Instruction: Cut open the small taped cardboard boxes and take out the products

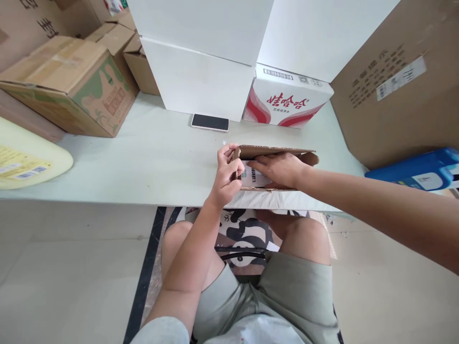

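Note:
A small open cardboard box [276,149] sits near the front edge of the table. Inside it lies a white package [251,176] with dark printed characters and a small green mark. My left hand [228,174] grips the box's left end, fingers wrapped over the cardboard edge. Reaching in from the right, my right hand [283,169] lies flat on the white package, its fingers stretched toward the left. The palm covers the package's right part, so what lies under it is hidden.
Behind the box lies a phone [210,122], beside white panels [204,71] and a red-and-white carton [287,102]. Cardboard boxes [89,91] and a yellow bottle [32,157] stand left on the table [143,157]. At right are a large carton [401,86] and blue bottle [412,169].

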`<state>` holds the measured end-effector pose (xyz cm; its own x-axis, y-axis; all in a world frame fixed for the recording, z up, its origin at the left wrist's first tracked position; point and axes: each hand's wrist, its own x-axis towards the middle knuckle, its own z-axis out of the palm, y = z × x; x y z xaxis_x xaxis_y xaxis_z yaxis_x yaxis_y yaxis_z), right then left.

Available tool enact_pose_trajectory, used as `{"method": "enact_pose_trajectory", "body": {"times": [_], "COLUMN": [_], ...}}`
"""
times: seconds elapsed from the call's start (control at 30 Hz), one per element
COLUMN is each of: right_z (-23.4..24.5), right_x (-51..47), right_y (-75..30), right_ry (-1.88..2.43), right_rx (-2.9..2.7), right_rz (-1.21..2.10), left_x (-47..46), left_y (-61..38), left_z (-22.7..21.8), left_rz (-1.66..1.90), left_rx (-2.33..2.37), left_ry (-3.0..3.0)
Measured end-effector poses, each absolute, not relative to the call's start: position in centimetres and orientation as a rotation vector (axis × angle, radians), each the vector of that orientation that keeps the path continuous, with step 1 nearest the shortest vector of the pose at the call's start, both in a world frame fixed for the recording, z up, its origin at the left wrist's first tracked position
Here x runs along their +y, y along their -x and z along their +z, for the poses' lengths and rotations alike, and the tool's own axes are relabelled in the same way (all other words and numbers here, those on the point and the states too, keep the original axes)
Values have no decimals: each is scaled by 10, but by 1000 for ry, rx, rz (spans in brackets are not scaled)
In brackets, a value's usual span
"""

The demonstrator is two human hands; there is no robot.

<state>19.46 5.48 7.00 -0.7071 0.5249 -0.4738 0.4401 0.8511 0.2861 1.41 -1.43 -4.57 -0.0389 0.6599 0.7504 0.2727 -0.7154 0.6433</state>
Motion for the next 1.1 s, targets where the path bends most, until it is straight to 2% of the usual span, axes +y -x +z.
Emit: {"method": "enact_pose_trajectory", "body": {"times": [0.3,0.73,0.97,1.1], "right_z": [63,66,88,97], "right_x": [67,65,65,59], "right_y": [-200,-192,-206,-231], "right_ry": [-678,-671,-629,-646], "right_rx": [2519,2479,2613,2758], "right_rz": [54,158,4,-121], "left_x": [-13,-7,-2,-16], "left_y": [-11,-13,0,15], "left_z": [-43,-50,-50,-24], "left_rz": [1801,1791,1654,1322], "left_rx": [1017,1071,923,846], "left_ry": [-1922,-1870,-1929,-1880]}}
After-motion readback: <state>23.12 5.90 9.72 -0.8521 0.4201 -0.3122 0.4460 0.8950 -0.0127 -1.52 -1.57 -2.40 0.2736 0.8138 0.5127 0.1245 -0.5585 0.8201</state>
